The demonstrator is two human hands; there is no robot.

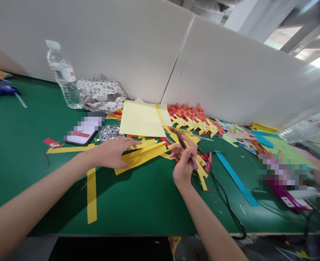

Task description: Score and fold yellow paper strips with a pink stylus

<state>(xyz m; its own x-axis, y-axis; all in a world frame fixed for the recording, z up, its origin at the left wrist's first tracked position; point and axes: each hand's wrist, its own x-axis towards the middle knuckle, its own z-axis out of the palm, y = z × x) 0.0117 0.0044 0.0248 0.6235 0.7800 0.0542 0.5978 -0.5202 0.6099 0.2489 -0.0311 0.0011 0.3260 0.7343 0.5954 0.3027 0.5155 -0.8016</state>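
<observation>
My left hand (pixel 113 152) lies over a bundle of folded yellow paper strips (pixel 146 156), its fingers stretched out and apart. Whether it presses on the strips I cannot tell. In my right hand (pixel 185 159) is a slim dark pen-like tool (pixel 182 140) with a purplish lower end, tilted, its upper tip pointing away from me. Its exact kind is unclear. Beyond the strips lies a pale yellow paper sheet (pixel 142 119). A single yellow strip (pixel 91 197) rests on the table below my left forearm.
On the green table (pixel 143 206) stand a water bottle (pixel 64 78), a phone (pixel 85 130) and a tub of gems (pixel 109 133). A glue gun (pixel 3 91) lies far left. Woven paper pieces (pixel 188 116), a blue strip (pixel 236 177) and a black cable (pixel 225 195) lie right.
</observation>
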